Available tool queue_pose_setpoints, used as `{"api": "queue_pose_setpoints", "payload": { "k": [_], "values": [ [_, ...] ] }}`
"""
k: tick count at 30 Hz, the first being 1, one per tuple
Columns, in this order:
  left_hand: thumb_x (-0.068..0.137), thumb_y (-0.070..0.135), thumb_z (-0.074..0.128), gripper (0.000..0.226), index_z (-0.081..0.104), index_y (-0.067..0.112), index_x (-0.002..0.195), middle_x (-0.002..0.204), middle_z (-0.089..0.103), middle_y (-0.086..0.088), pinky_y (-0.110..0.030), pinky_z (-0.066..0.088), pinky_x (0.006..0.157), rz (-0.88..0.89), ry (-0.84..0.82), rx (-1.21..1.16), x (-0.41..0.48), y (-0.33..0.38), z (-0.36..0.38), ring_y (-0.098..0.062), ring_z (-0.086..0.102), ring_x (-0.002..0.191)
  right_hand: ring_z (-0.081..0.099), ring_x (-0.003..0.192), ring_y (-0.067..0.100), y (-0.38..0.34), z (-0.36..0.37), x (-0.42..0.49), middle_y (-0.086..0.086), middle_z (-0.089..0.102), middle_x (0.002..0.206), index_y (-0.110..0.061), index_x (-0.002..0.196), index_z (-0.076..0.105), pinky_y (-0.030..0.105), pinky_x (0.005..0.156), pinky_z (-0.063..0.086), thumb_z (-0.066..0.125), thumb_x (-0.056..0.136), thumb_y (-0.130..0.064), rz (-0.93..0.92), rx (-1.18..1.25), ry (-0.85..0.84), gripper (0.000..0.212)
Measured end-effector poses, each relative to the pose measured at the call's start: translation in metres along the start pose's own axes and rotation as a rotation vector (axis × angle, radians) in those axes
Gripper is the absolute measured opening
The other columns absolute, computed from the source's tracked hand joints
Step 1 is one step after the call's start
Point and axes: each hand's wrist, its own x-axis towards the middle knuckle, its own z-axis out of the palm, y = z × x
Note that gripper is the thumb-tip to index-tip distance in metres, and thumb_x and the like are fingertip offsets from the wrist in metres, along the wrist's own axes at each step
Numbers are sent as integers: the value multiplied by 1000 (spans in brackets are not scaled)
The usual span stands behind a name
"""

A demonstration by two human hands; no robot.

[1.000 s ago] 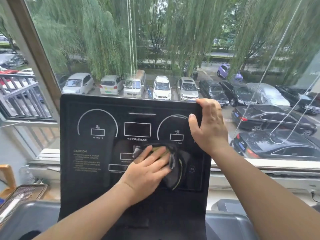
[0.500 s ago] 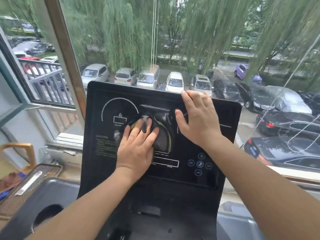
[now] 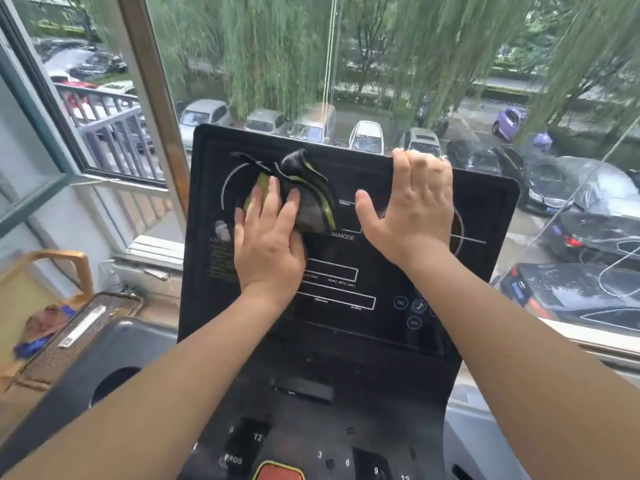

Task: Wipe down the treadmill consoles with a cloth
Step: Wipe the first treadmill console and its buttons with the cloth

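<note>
Cloth [image 3: 308,199] pressed to treadmill console [image 3: 346,323] at a window

At far left, a wooden chair [image 3: 52,268] stands below an open window [image 3: 114,140]. On the upper left of the black console, a person's left hand [image 3: 268,244] presses the dark cloth with yellow-green stripes against the panel. Its fingers are nearly straight and lie flat on the fabric, which bunches above the fingertips. Beside it, the right hand [image 3: 412,209] rests on the console's face with fingers extended to the top edge and thumb spread wide, holding nothing. Parked cars [image 3: 588,289] fill the lot outside at right
</note>
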Motion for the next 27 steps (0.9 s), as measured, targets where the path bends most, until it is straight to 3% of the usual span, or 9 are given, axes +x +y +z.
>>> {"api": "queue_pose_setpoints", "payload": {
  "k": [5, 8, 10, 12, 16, 18, 20, 24, 27],
  "values": [
    [94, 17, 58, 54, 58, 25, 148, 160, 48, -4, -58, 34, 121, 556, -129, 205, -58, -24, 7, -31, 40, 151, 22, 136, 27, 2, -2, -1, 10, 40, 146, -9, 151, 33, 50, 127, 9, 45, 93, -60, -16, -1, -9, 78],
    [98, 21, 56, 49, 59, 28, 146, 155, 54, -2, -53, 35, 122, 957, -267, 289, -27, -58, -11, -28, 41, 151, 26, 140, 31, 2, -5, -1, 9, 38, 146, -10, 152, 30, 49, 128, 6, 42, 92, -62, -21, -12, -35, 80],
    [100, 23, 54, 47, 58, 29, 146, 156, 53, -1, -53, 31, 124, 1094, -328, 351, 12, -80, -27, -27, 40, 152, 28, 143, 31, 3, -6, 0, 8, 35, 147, -11, 154, 27, 48, 129, 2, 41, 92, -63, -35, -20, -60, 82],
    [97, 19, 56, 49, 61, 26, 145, 155, 53, -4, -57, 31, 122, 979, -256, 368, 34, -95, -39, -31, 41, 151, 24, 148, 30, 3, -9, -1, 6, 31, 150, -13, 156, 22, 47, 130, -3, 39, 92, -65, -43, -27, -94, 84],
    [92, 23, 51, 57, 56, 22, 148, 164, 41, -8, -61, 29, 121, 273, -81, 182, 2, -71, -25, -35, 37, 151, 3, 153, 24, -1, -15, -2, 5, 20, 160, -15, 161, 12, 43, 128, -13, 37, 95, -67, -9, -3, -147, 87],
    [93, 28, 46, 59, 51, 25, 152, 167, 37, -5, -57, 24, 125, 105, -58, 133, -32, -48, -9, -32, 32, 154, -2, 153, 22, -4, -16, -3, 4, 16, 162, -15, 161, 9, 42, 127, -15, 36, 96, -67, 2, 2, -167, 87],
    [93, 26, 49, 58, 54, 26, 151, 165, 41, -4, -55, 28, 124, 298, -101, 155, -57, -48, -2, -31, 36, 153, 0, 155, 22, -3, -17, -3, 3, 15, 163, -15, 162, 9, 40, 127, -16, 35, 98, -65, 12, 2, -186, 85],
    [94, 22, 56, 50, 62, 31, 143, 151, 59, 2, -50, 34, 120, 924, -230, 287, -34, -102, -22, -25, 44, 149, 13, 155, 26, -6, -19, 1, 5, 24, 160, -12, 160, 19, 45, 130, -4, 36, 102, -58, 26, -19, -166, 77],
    [94, 22, 58, 48, 62, 31, 141, 151, 58, 1, -50, 28, 124, 1080, -294, 349, 7, -131, -39, -25, 43, 150, 15, 155, 30, -36, -14, 2, 9, 26, 160, -10, 159, 24, 48, 129, -5, 43, 101, -50, -17, 23, -112, 73]
  ]
}}
